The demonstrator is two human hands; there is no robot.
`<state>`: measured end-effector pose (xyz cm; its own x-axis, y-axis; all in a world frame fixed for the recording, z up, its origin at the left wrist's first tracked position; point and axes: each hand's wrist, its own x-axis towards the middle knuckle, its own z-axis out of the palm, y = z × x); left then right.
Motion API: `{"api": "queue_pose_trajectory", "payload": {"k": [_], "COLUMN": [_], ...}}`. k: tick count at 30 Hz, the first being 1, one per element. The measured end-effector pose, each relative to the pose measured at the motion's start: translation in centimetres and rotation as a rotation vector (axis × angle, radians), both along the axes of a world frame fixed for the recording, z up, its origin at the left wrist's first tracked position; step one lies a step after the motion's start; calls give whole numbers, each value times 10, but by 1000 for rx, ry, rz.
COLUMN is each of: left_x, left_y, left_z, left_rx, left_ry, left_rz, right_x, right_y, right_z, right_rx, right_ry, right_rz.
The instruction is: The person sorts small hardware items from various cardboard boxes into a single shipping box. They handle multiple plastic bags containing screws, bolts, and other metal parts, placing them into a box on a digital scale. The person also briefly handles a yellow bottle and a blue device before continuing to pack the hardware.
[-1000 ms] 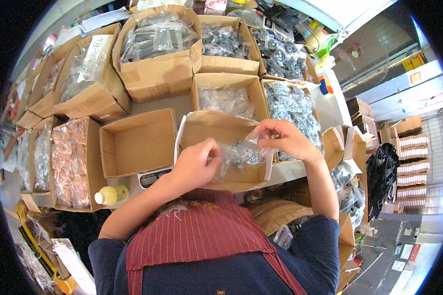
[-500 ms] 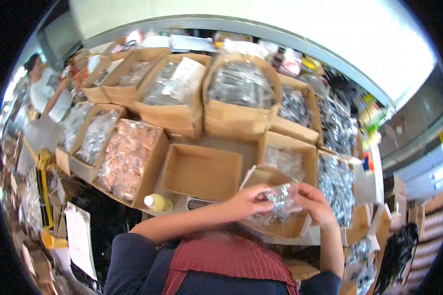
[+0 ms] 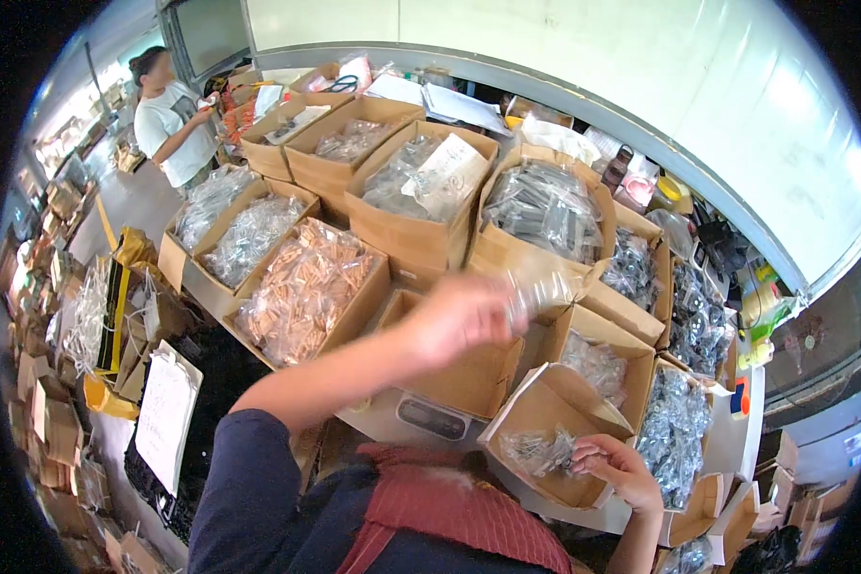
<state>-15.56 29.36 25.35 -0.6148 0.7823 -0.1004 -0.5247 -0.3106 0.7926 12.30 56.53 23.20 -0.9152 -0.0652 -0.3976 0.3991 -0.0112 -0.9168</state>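
Note:
My left hand (image 3: 474, 311) is raised over an open cardboard box (image 3: 488, 378), smeared by motion, its fingers closed on a clear plastic bag (image 3: 542, 287). The bag is blurred, and I cannot make out its contents. Lower and to the right, my right hand (image 3: 624, 471) reaches over the side of a small open carton (image 3: 545, 407). Its fingers are curled and pinched at a heap of small silvery metal parts (image 3: 536, 450) inside that carton. Partly under my left forearm lies a small grey digital scale (image 3: 432, 417).
Around the table stand cartons of bagged parts: copper-coloured pieces (image 3: 306, 287) at left, dark strips (image 3: 545, 210) behind, silvery bags (image 3: 674, 435) at right. A clipboard (image 3: 167, 411) hangs lower left. Another person (image 3: 174, 129) stands at far left.
Both hands were together at the clear bag over the small carton. The right has let go and dropped to the metal parts; the left has carried the bag up and away. The view has swung left.

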Motion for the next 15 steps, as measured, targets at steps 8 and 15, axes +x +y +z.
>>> {"api": "queue_pose_trajectory", "payload": {"k": [8,15], "left_x": [-60,11], "left_y": [-15,20], "left_z": [-15,-15], "left_rx": [-40,-419], "left_ry": [-261,199], "left_rz": [-88,-485], "right_x": [4,2], "right_y": [-3,-3], "right_z": [-17,-9], "right_rx": [120,476], "right_ry": [56,26], "right_rz": [-89,-28]}}
